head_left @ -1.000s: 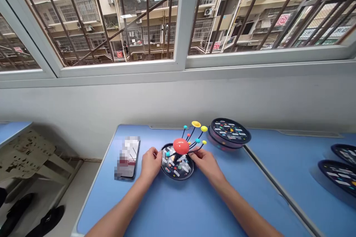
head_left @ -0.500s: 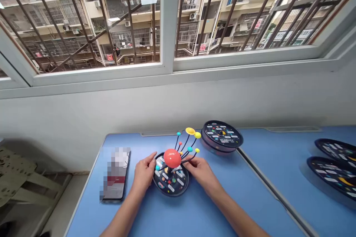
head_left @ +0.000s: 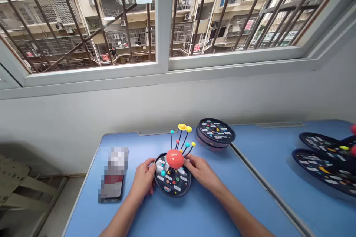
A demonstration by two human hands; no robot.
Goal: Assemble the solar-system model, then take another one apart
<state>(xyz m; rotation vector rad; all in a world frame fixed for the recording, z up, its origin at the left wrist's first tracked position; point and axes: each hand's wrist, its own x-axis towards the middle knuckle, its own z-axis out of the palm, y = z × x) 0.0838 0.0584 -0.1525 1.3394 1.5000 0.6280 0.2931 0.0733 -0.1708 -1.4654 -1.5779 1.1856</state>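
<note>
Red ball (head_left: 174, 159) on a dark base (head_left: 172, 182), between left hand (head_left: 143, 178) and right hand (head_left: 204, 173).
The left grips the base's near-side rim at its left edge; the right's fingertips sit at the ball's right side, though whether they pinch I cannot tell. Both are about equally near. Beaded stalks (head_left: 188, 129) fan away toward the wall (head_left: 139, 111). Blue table (head_left: 155, 222) beneath; phone (head_left: 113, 192) left, discs (head_left: 216, 132) beyond right, window (head_left: 163, 18) above.
</note>
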